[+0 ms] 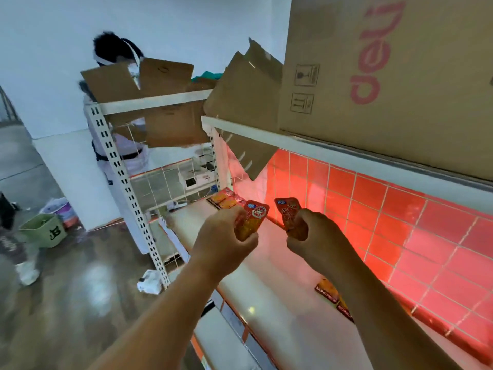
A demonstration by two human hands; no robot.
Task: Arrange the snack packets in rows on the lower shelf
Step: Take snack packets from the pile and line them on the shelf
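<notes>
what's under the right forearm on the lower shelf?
Flat orange-red packets lie on the lower shelf near its red tiled back, showing beside the right forearm. The arm covers the rest, so their count cannot be seen.

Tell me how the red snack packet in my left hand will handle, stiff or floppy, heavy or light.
Probably light: the left hand holds the snack packet upright by its lower end alone. Likely bendy yet holding its shape, as the thin flat pouch stands up unsupported. Its glossy film may slide on the smooth lower shelf.
</notes>
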